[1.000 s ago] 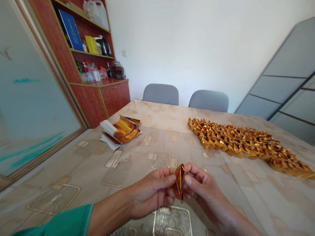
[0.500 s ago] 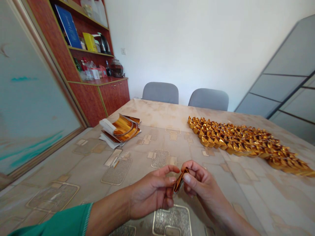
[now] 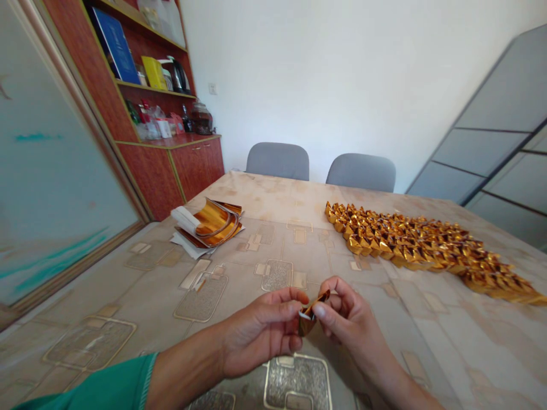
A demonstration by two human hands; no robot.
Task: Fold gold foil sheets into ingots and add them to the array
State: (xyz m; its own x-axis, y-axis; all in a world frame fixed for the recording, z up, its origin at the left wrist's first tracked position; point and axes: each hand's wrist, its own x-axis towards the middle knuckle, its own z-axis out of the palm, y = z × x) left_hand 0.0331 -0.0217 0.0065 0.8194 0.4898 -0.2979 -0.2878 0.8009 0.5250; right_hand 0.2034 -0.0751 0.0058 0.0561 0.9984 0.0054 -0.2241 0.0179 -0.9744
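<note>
Table [image 3: 277,199]: we have a broad top under a beige cloth, printed with rounded squares, running away from us.
Cabinet [image 3: 145,171]: over at the far left we see red-brown wood; on its shelves we spot a blue folder [image 3: 114,46], a yellow box [image 3: 154,73], a kettle [image 3: 179,75] and a glass jar [image 3: 201,118].
Far side: we count two seats tucked up there; a grey chair [image 3: 277,161] and, just beside it, a second grey chair [image 3: 361,171].
Gold rows [image 3: 419,245]: we get a dense block of shiny folded pieces on the right of the table; they stand packed against one another, points up.
Sheet stack [image 3: 217,222]: on the left we find gold and white papers, curled over and loosely piled.
Left hand [image 3: 256,336]: below a green sleeve [image 3: 106,381], we watch thumb and fingertips closed on one end of the fold.
Right hand [image 3: 348,322]: here we have thumb and forefinger pinching the other end.
Folded gold piece [image 3: 306,326]: between both hands, above the table's near part; it sits tilted, and we catch a pale edge inside its opening.
</note>
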